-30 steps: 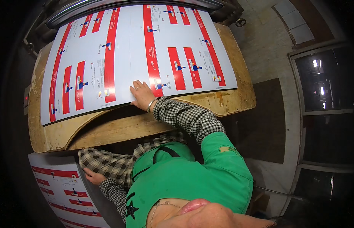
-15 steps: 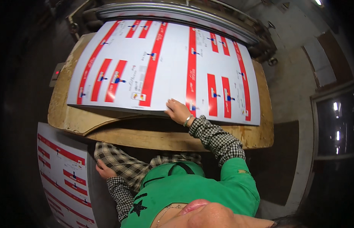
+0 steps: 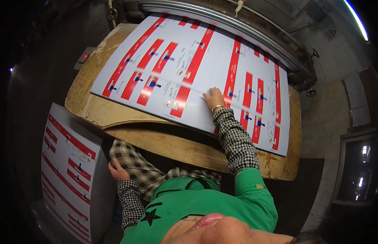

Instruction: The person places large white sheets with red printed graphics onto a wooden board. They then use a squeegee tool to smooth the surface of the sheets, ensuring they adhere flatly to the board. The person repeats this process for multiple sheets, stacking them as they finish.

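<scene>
A large white printed sheet (image 3: pixel 215 75) with red bands and small blue figures lies toward the metal roller (image 3: pixel 221 30). It overlaps a similar lower sheet (image 3: pixel 156 99), whose near edge lies along the wooden feed table (image 3: pixel 128 112). My right hand (image 3: pixel 213 98) rests on the printed surface near the upper sheet's near edge, its fingers bent slightly and apart. By my checkered trouser leg, my left hand (image 3: pixel 118 169) hangs beside a tall stack of printed sheets (image 3: pixel 71 171). Its fingers are extended and seem to hold nothing; part of the hand is turned away.
The roller machine spans the table's far side, with a hand knob (image 3: pixel 310 93) at its right. A small box with a red light (image 3: pixel 84 57) sits at the table's left. The table's near edge (image 3: pixel 168 144) has a curved cut-out. At right stands a dark glazed panel (image 3: pixel 359 168).
The upper sheet has slid away toward the roller, uncovering the lower sheet's near part. My right hand has moved forward with it. The view has turned slightly; my left hand stays by the stack.
</scene>
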`<control>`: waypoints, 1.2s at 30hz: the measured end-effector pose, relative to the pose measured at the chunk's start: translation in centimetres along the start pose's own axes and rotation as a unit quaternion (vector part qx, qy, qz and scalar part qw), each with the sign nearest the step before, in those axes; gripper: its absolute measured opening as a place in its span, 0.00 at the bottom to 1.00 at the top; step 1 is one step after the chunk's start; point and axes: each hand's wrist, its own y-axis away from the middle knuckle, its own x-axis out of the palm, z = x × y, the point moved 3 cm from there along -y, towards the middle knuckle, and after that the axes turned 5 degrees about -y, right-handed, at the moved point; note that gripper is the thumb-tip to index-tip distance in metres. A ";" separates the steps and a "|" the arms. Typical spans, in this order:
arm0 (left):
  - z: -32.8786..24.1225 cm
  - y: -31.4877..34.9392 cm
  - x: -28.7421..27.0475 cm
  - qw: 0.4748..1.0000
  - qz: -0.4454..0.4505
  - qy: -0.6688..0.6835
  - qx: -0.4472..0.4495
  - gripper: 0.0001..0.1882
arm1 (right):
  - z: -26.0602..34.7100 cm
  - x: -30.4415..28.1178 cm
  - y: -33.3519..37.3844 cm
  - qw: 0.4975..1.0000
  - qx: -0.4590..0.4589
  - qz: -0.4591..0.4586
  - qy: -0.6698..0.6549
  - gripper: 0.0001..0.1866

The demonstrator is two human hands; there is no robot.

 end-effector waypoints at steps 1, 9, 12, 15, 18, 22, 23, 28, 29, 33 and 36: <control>-0.4 0.1 0.0 1.000 0.004 0.004 -0.003 0.40 | 0.0 0.5 0.1 0.998 -0.041 -0.051 -0.011 0.28; -0.4 0.2 -0.2 1.000 -0.012 0.001 0.008 0.39 | 2.6 6.6 10.0 0.970 -0.216 -0.088 -0.070 0.30; -0.1 0.2 -0.4 1.000 -0.018 -0.007 0.008 0.38 | -2.0 5.3 11.8 0.972 -0.172 -0.144 -0.075 0.28; -0.7 0.2 -0.4 1.000 -0.015 -0.017 0.020 0.37 | -14.0 1.5 13.9 0.937 -0.097 -0.268 -0.202 0.25; -0.5 0.4 -0.6 1.000 -0.002 -0.006 -0.003 0.38 | -25.0 -4.0 18.5 0.924 0.129 -0.355 -0.048 0.25; -0.2 0.3 -0.5 1.000 0.018 0.001 -0.016 0.38 | -27.2 -10.0 22.2 0.825 0.310 -0.469 0.061 0.23; -0.3 0.4 -0.6 1.000 0.021 -0.005 -0.018 0.39 | -28.6 -9.1 21.8 0.774 0.276 -0.544 0.169 0.22; -1.1 0.7 -0.8 1.000 0.020 -0.007 -0.019 0.39 | -19.6 -2.0 14.2 0.945 0.030 -0.319 -0.068 0.23; -1.3 0.6 -0.8 1.000 0.026 -0.003 -0.015 0.39 | -15.5 -0.3 13.3 0.949 -0.041 -0.307 -0.064 0.23; -0.8 0.3 -0.5 1.000 0.005 -0.010 -0.009 0.39 | -2.6 2.6 11.9 0.977 -0.178 -0.121 -0.016 0.41; -0.6 0.4 -0.4 1.000 0.007 0.000 -0.008 0.39 | 1.0 2.5 12.9 0.979 -0.145 0.025 0.138 0.45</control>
